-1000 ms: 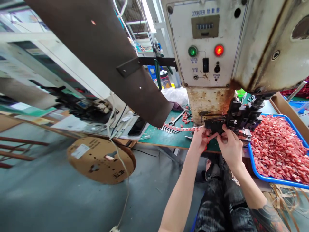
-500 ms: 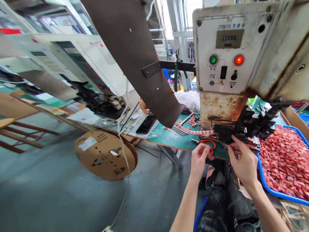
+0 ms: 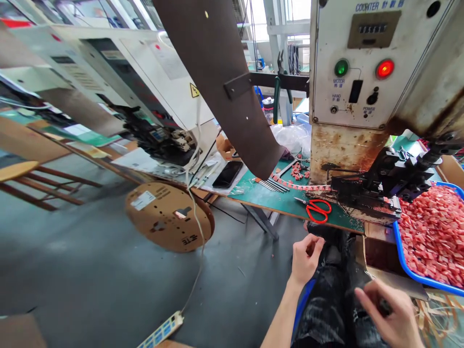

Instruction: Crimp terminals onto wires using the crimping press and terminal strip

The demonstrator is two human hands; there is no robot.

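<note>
Scissors (image 3: 318, 210) on table (image 3: 268, 200), left of tray (image 3: 406, 263).

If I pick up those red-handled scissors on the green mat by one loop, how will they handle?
The red-handled scissors lie flat on the green mat, so they probably will not roll. Lifted by one loop, the thin metal blades would likely swing open at the pivot. They look small and probably light, and rigid rather than floppy; the smooth plastic loops may slip in a loose grip.
</note>
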